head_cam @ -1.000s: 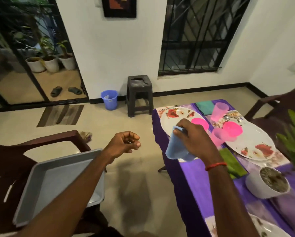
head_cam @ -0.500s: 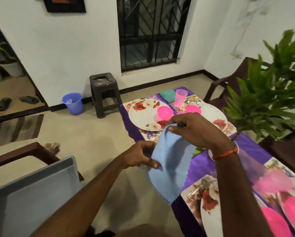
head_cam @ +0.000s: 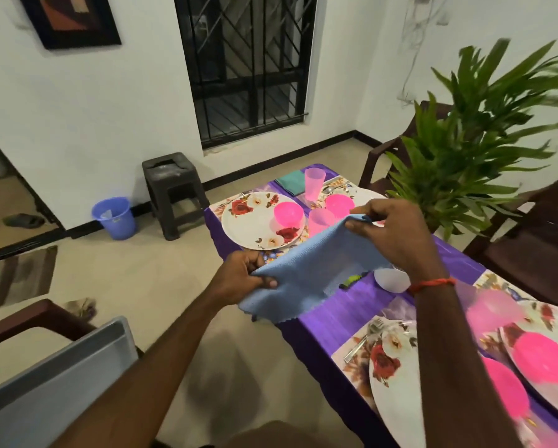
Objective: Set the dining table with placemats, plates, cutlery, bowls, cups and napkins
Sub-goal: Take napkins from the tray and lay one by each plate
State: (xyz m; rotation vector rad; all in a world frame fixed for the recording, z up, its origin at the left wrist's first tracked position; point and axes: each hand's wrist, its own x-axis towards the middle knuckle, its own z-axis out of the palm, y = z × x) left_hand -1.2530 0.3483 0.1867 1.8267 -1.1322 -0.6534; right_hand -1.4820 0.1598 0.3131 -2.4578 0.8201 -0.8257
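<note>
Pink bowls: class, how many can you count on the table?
4. One pink bowl sits on the far floral plate, one just beyond the blue napkin, two nearest the camera. Others may be hidden.

Red thread bracelet circles the right wrist.

The light-blue napkin at the centre is matt cloth with a fine ribbed weave and a zigzag-cut lower edge. The purple tablecloth has a satin sheen. The floral plate at upper centre is glossy and smooth; the pink bowl on it is smooth plastic, and the pink cup behind is translucent plastic. The fork at lower right is shiny metal. The grey tray at lower left looks like dull metal.
</note>
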